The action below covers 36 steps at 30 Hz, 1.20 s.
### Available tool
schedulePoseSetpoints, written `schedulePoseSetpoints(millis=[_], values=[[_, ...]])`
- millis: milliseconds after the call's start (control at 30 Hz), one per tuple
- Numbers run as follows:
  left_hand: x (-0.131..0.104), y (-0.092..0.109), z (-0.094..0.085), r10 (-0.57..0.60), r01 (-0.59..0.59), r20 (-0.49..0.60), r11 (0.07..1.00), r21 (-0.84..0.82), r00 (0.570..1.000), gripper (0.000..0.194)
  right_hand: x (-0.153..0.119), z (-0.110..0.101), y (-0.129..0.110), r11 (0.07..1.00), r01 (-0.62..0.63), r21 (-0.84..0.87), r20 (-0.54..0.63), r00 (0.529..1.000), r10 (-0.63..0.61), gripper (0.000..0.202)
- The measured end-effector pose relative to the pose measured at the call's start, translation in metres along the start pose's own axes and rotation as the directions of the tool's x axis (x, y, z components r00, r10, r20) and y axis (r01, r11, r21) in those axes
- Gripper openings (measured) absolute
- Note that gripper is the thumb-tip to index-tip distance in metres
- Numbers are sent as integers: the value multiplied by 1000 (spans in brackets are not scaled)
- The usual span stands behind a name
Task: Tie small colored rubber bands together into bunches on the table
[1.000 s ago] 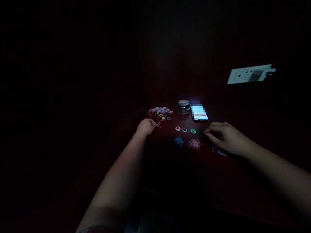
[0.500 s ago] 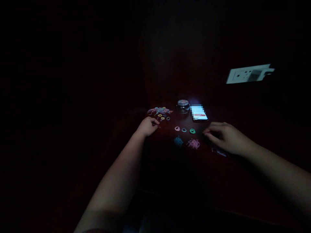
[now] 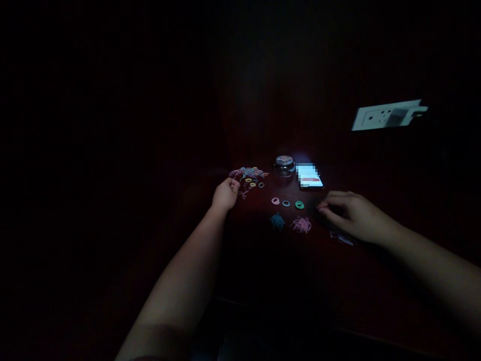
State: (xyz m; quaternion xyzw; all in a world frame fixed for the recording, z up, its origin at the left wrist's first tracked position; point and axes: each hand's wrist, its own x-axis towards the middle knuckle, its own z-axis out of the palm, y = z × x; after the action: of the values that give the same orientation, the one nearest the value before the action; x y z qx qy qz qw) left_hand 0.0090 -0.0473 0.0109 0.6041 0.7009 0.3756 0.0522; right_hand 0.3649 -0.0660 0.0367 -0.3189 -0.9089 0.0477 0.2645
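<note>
My left hand is closed at the near left edge of a mixed pile of coloured bands; what its fingers hold, if anything, is too small to see. My right hand has thumb and fingertips pinched together, right of a green ring, with nothing discernible between them. A blue ring and a pink ring lie left of the green one. Nearer are a blue band pile and a pink band pile. Pale purple bands lie partly under my right hand.
A clear lidded jar stands at the back of the dark red table. Beside it lies a phone with a lit screen. A white socket panel is on the wall at the right. The surroundings are very dark.
My left hand's fingers have drawn in and moved slightly up and left, uncovering small bands beside the pile. The right hand keeps its pinch. The view has shifted slightly.
</note>
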Motion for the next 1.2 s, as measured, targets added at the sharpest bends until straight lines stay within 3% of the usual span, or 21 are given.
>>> schedulePoseSetpoints(millis=[300, 433, 667, 1200], values=[[1, -3, 10, -35, 34, 114, 999, 15, 993, 11, 1, 2, 0, 999, -6, 40, 23, 1000, 6, 18], [1, -2, 11, -43, 40, 152, 999, 21, 987, 18, 0, 2, 0, 999, -17, 51, 27, 1000, 16, 19], [2, -2, 9, -40, 23, 199, 996, 87, 979, 12, 1, 1, 0, 998, -26, 62, 27, 999, 24, 19], [-6, 14, -9, 24, -29, 412, 1000, 5, 911, 14, -1, 3, 2, 996, -28, 81, 48, 999, 24, 19]])
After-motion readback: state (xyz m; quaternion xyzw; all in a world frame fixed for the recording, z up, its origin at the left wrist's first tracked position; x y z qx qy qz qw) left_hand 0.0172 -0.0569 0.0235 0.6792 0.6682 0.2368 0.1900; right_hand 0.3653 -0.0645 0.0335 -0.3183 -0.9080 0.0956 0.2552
